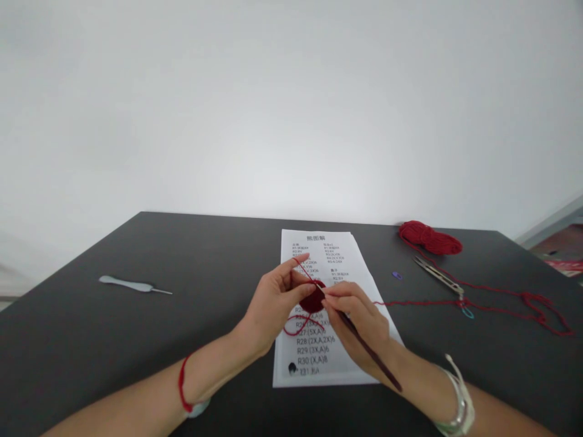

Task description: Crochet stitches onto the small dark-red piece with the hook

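Observation:
A small round piece of dark red crochet [312, 298] is pinched between the thumb and fingers of my left hand [272, 303], with red yarn running up over the raised index finger. My right hand [357, 318] grips a crochet hook with a dark brown handle [371, 355]; its tip meets the upper right edge of the red piece. Both hands are above a printed white sheet [337, 370] with rows of pattern text. A loop of red yarn [291, 331] hangs below the piece onto the paper.
A grey-handled hook [132, 284] lies at the left of the black table [204, 243]. On the right are a red yarn skein [428, 237], small scissors [439, 276] with a teal loop, a purple stitch marker [396, 275] and loose red yarn [542, 309]. A white wall stands behind.

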A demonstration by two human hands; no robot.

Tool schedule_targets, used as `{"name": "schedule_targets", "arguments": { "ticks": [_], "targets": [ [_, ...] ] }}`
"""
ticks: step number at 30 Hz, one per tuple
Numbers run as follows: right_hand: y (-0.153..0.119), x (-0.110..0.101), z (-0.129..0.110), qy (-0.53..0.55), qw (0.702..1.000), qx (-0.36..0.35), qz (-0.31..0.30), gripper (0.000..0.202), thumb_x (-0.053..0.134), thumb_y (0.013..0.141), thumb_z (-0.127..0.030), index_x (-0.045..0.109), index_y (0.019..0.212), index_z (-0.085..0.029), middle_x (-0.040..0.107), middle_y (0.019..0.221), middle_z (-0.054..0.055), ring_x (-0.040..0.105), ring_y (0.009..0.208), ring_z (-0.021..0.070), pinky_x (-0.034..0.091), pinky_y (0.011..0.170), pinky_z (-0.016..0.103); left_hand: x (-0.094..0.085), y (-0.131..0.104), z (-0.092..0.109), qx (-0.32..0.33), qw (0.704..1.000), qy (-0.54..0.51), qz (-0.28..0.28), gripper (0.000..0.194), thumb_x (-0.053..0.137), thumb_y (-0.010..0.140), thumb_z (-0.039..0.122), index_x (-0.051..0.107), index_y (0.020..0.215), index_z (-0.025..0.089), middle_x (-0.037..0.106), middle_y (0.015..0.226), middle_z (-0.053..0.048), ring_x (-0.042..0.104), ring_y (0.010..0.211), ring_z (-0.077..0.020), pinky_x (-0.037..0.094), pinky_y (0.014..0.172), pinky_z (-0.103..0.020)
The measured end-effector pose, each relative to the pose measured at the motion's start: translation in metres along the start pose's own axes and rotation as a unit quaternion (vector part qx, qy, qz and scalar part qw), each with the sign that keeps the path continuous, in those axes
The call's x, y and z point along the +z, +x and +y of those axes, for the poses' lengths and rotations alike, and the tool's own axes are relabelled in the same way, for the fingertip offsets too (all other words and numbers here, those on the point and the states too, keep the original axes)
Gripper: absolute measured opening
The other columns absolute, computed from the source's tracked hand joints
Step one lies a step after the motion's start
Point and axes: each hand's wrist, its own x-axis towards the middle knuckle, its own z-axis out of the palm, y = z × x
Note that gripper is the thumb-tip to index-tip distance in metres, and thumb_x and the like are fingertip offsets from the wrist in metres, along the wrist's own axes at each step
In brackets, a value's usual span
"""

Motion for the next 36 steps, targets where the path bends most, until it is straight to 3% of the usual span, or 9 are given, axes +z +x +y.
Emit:
{"name": "schedule_targets", "arguments": {
  "ticks": [6, 11, 17, 20, 24, 27, 29, 33, 36],
  "targets": [
    [0.004, -0.005, -0.002, 0.106, 0.988, 0.106, 0.039, 0.016, 0.057, 0.082, -0.006, 0.061, 0.084, -0.022, 0.063, 0.08, 0.002, 0.063, 0.067, 0.0134, 0.052, 0.056, 0.023, -0.007, 0.002, -0.002, 0.091, 0.988, 0.125, 0.023, 0.048, 0.064, 0.071, 0.014, 0.057, 0.118, 0.014, 0.058, 0.067, 0.005, 0.053, 0.061, -0.0104, 0.046, 0.067, -0.026],
    [0.009, -0.004, 0.0, 0.289, 0.913, 0.285, 0.053, 0.011, 0.057, 0.085, -0.012, 0.059, 0.079, -0.021, 0.06, 0.068, -0.003, 0.059, 0.053, 0.0105, 0.05, 0.052, 0.024, -0.011, 0.003, -0.001, 0.147, 0.958, 0.244, 0.025, 0.038, 0.059, 0.074, 0.013, 0.061, 0.112, 0.016, 0.06, 0.071, 0.003, 0.056, 0.066, -0.0124, 0.048, 0.077, -0.031],
    [0.005, -0.013, 0.003, 0.152, 0.98, 0.122, -0.027, 0.017, 0.058, 0.081, -0.005, 0.064, 0.078, -0.021, 0.064, 0.082, 0.003, 0.062, 0.069, 0.0126, 0.051, 0.06, 0.023, -0.013, 0.004, 0.003, 0.158, 0.939, 0.305, 0.022, 0.013, 0.056, 0.074, 0.011, 0.064, 0.083, 0.017, 0.061, 0.071, 0.0, 0.059, 0.073, -0.0159, 0.046, 0.08, -0.032],
    [0.006, -0.017, 0.008, 0.18, 0.974, 0.131, -0.045, 0.018, 0.059, 0.08, -0.004, 0.064, 0.077, -0.021, 0.064, 0.081, 0.003, 0.062, 0.067, 0.0122, 0.05, 0.058, 0.023, -0.014, 0.004, 0.004, 0.151, 0.938, 0.31, 0.023, 0.009, 0.057, 0.074, 0.011, 0.061, 0.069, 0.018, 0.062, 0.07, -0.001, 0.06, 0.074, -0.0166, 0.046, 0.079, -0.032],
    [0.013, -0.014, 0.017, 0.413, 0.862, 0.296, -0.006, 0.01, 0.064, 0.079, -0.012, 0.063, 0.076, -0.022, 0.061, 0.073, -0.001, 0.06, 0.058, 0.0112, 0.05, 0.053, 0.023, -0.013, 0.004, 0.005, 0.134, 0.956, 0.261, 0.001, 0.01, 0.059, 0.073, 0.011, 0.06, 0.066, 0.018, 0.065, 0.071, -0.001, 0.062, 0.084, -0.0182, 0.045, 0.082, -0.031],
    [0.015, -0.007, 0.016, 0.515, 0.781, 0.353, 0.015, 0.006, 0.065, 0.08, -0.018, 0.063, 0.075, -0.021, 0.061, 0.075, -0.002, 0.058, 0.056, 0.0096, 0.05, 0.051, 0.022, -0.008, 0.002, 0.004, 0.127, 0.972, 0.197, -0.01, 0.01, 0.062, 0.071, 0.01, 0.061, 0.065, 0.018, 0.064, 0.066, 0.0, 0.06, 0.096, -0.0192, 0.043, 0.085, -0.029],
    [0.013, -0.002, 0.014, 0.493, 0.801, 0.338, 0.032, 0.007, 0.063, 0.082, -0.018, 0.061, 0.076, -0.022, 0.059, 0.078, -0.002, 0.057, 0.055, 0.0084, 0.049, 0.05, 0.022, -0.004, -0.001, 0.002, 0.092, 0.987, 0.135, -0.005, 0.013, 0.064, 0.07, 0.01, 0.066, 0.081, 0.017, 0.061, 0.064, 0.003, 0.062, 0.079, -0.0156, 0.046, 0.076, -0.028],
    [-0.002, 0.003, 0.014, 0.212, 0.969, 0.123, 0.015, 0.016, 0.058, 0.083, -0.008, 0.061, 0.085, -0.024, 0.06, 0.084, 0.0, 0.06, 0.069, 0.0133, 0.052, 0.059, 0.026, 0.005, -0.006, -0.003, 0.002, 1.0, 0.003, -0.003, 0.041, 0.071, 0.066, 0.013, 0.063, 0.106, 0.015, 0.06, 0.061, 0.006, 0.055, 0.055, -0.0098, 0.044, 0.058, -0.025],
    [-0.01, 0.002, 0.018, 0.011, 0.997, -0.066, -0.026, 0.025, 0.055, 0.084, -0.005, 0.06, 0.103, -0.02, 0.064, 0.092, 0.008, 0.061, 0.081, 0.0199, 0.055, 0.069, 0.034, 0.006, -0.007, -0.002, -0.034, 0.997, -0.07, -0.012, 0.044, 0.074, 0.063, 0.011, 0.064, 0.106, 0.014, 0.061, 0.061, 0.005, 0.055, 0.055, -0.0089, 0.044, 0.058, -0.023]
  ]
}}
